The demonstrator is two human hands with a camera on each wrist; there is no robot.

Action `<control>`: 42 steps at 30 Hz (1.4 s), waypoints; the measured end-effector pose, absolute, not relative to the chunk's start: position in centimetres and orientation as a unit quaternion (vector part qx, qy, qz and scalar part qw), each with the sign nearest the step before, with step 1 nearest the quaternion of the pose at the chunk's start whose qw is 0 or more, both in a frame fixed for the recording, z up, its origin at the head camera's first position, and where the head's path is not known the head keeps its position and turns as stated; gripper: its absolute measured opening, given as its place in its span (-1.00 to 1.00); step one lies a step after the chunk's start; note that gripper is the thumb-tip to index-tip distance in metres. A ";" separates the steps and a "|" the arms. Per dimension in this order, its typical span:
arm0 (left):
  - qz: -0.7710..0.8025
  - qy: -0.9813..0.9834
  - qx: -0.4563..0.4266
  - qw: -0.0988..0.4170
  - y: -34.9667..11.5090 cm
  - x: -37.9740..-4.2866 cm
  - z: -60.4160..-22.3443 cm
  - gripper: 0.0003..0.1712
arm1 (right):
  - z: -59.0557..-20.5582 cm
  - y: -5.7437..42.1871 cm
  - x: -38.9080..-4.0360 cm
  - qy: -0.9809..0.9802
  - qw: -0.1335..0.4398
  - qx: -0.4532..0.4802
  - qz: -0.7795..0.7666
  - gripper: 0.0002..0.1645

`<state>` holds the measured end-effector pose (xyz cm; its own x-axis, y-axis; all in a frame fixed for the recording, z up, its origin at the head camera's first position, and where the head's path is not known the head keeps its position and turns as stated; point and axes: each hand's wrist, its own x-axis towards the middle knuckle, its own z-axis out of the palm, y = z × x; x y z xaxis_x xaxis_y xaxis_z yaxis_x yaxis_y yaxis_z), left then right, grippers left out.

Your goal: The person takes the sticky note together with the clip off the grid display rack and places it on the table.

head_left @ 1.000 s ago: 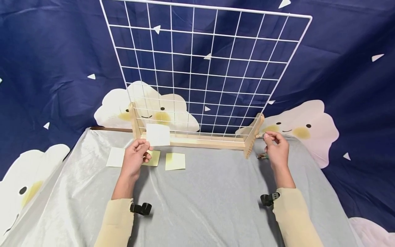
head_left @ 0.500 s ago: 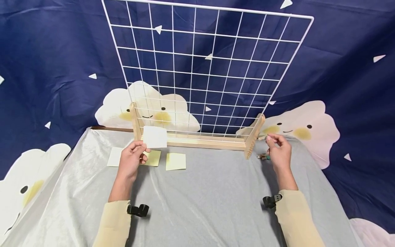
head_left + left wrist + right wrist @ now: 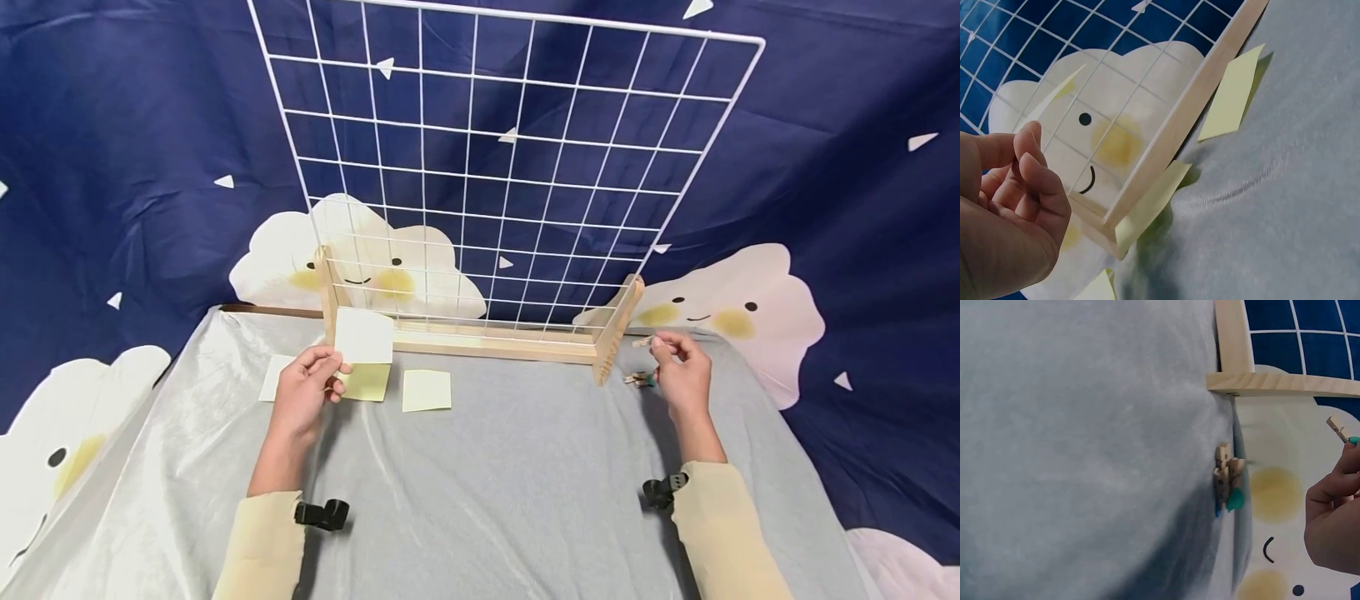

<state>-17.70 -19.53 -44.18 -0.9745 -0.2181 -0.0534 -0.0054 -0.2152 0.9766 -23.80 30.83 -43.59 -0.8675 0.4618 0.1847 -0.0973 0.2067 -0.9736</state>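
My left hand pinches a white square sheet of paper by its edge, raised in front of the lower left of the wire grid. Behind and below that sheet lies a yellow sticky note on the cloth. To its right is a second yellow note, and a white note shows partly behind my left hand. Over at the right, my right hand pinches a small wooden clothespin with a green part. Several more clothespins lie on the cloth below it.
The white grid stands in a wooden base with a side foot at the right. Grey cloth covers the table. Behind hangs a dark blue curtain printed with clouds.
My left hand has moved left and slightly down with the white sheet. My right hand has shifted a little right and down, still pinching the clothespin.
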 end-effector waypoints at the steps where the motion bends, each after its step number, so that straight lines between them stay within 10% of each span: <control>1: -0.775 -0.622 0.090 0.068 -19.7 -17.6 -44.2 -0.89 | -43.7 30.9 -23.8 -0.744 0.223 -0.126 0.617 -0.83; 42: -0.748 -0.653 0.120 0.009 -26.6 -13.7 -47.8 -0.95 | -45.9 33.1 -24.8 -0.770 0.123 -0.176 0.601 -0.69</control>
